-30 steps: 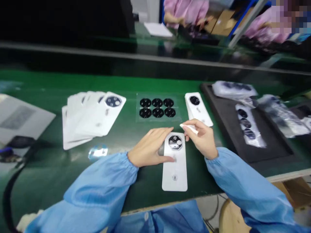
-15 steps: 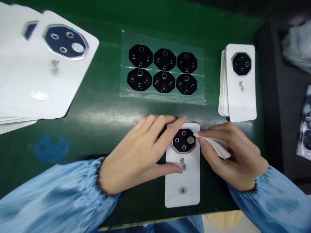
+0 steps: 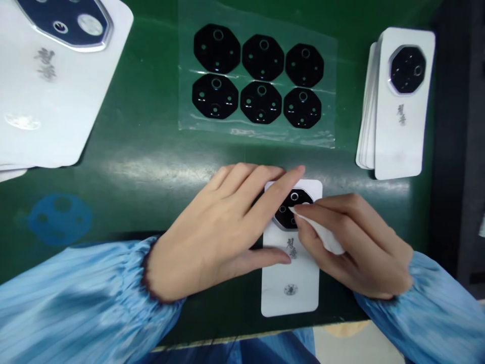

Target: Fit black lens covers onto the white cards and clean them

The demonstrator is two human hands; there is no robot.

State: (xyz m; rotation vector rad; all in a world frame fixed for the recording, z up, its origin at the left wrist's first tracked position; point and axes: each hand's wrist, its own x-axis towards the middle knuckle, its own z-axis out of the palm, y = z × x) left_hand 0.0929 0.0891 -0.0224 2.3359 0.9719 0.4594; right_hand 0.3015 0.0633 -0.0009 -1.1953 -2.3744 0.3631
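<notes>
A white phone back cover (image 3: 291, 283) lies lengthwise on the green mat, its black octagonal camera plate (image 3: 290, 210) at the far end. My left hand (image 3: 223, 230) rests flat on the cover's left side, fingers stretched to the top edge and thumb on the printed mark. My right hand (image 3: 352, 245) pinches a small white wipe (image 3: 322, 233) whose tip touches the camera plate. A clear sheet (image 3: 257, 76) with several black octagonal lens pieces lies just beyond.
A stack of white covers (image 3: 399, 106) stands at the far right, beside a dark tray edge (image 3: 460, 151). More fanned covers (image 3: 49, 86) lie at the far left. A round blue film (image 3: 60, 220) sits on the mat at the left.
The view has closed in on the bench. My right hand has slid the wipe leftward onto the camera plate, covering more of it. My left hand stays on the cover.
</notes>
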